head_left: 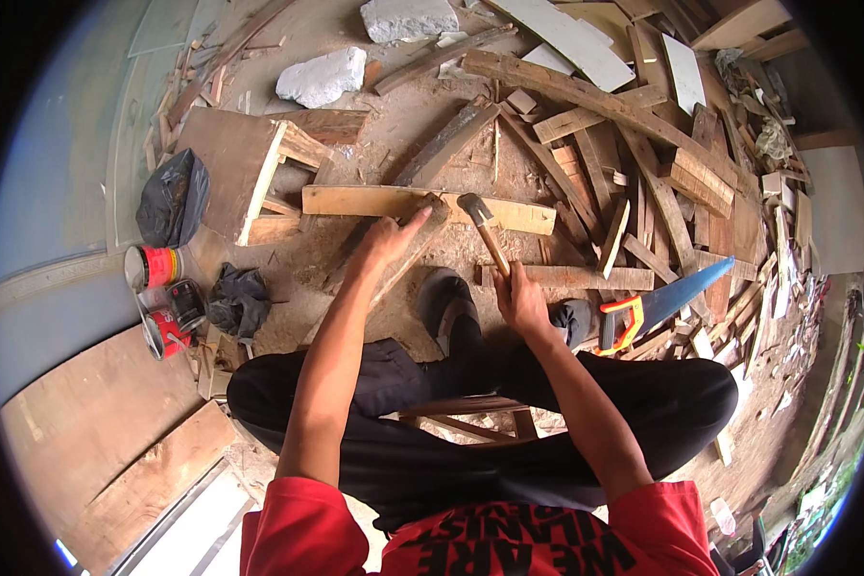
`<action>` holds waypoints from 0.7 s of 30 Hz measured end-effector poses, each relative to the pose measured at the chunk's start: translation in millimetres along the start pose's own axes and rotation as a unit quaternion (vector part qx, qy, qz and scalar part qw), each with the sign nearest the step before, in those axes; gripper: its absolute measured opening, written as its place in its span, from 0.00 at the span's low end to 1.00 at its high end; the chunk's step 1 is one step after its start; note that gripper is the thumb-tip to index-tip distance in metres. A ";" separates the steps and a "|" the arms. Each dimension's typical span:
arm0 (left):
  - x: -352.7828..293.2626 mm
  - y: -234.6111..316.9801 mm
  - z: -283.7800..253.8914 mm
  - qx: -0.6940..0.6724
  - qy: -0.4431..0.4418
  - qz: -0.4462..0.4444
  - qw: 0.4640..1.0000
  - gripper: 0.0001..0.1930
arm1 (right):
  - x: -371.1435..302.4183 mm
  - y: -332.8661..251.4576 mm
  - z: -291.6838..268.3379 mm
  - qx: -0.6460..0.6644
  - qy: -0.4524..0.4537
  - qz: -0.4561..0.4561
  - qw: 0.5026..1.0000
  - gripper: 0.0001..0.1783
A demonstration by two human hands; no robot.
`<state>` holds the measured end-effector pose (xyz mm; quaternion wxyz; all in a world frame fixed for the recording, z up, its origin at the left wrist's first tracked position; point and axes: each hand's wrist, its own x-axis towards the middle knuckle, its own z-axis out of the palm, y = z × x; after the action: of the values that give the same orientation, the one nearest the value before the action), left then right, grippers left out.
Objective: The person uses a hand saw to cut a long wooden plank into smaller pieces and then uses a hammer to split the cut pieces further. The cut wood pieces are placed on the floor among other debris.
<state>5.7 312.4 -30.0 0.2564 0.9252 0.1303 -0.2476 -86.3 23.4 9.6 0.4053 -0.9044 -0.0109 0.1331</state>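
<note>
My left hand (391, 240) is closed round a dark-faced wooden batten (405, 267), near its far end. The batten slants from there back toward my left knee. My right hand (523, 300) grips the lower handle of a hammer (491, 240). The hammer's dark metal head is raised just right of the batten's far end, apart from it. A long pale plank (355, 202) lies crosswise beyond both hands, behind the batten and the hammer head. The near part of the batten is partly hidden by my left forearm.
A handsaw (677, 293) with an orange handle lies right of my right knee. Heaped lumber (643, 173) fills the far right. At left are a wooden box frame (226, 178), paint cans (154, 267) and black plastic bags (173, 200). White rubble chunks (323, 77) lie farther off.
</note>
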 end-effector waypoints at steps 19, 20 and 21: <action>5.7 -6.3 -4.1 -0.074 -0.096 -0.055 0.991 0.66 | 36.2 -8.5 2.0 -0.081 -0.008 -0.109 0.991 0.16; 7.6 -7.2 0.0 -0.076 -0.102 -0.055 0.990 0.67 | 31.8 -12.3 1.2 -0.064 -0.006 -0.131 0.989 0.16; 4.8 -5.1 -3.7 -0.069 -0.111 -0.068 0.989 0.67 | 30.3 -24.7 -1.0 -0.046 -0.004 -0.157 0.986 0.16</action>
<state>9.3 319.2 -31.9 0.3151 0.8608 0.1807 -0.3565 -54.7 43.0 21.4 0.3794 -0.9085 -0.1606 0.0704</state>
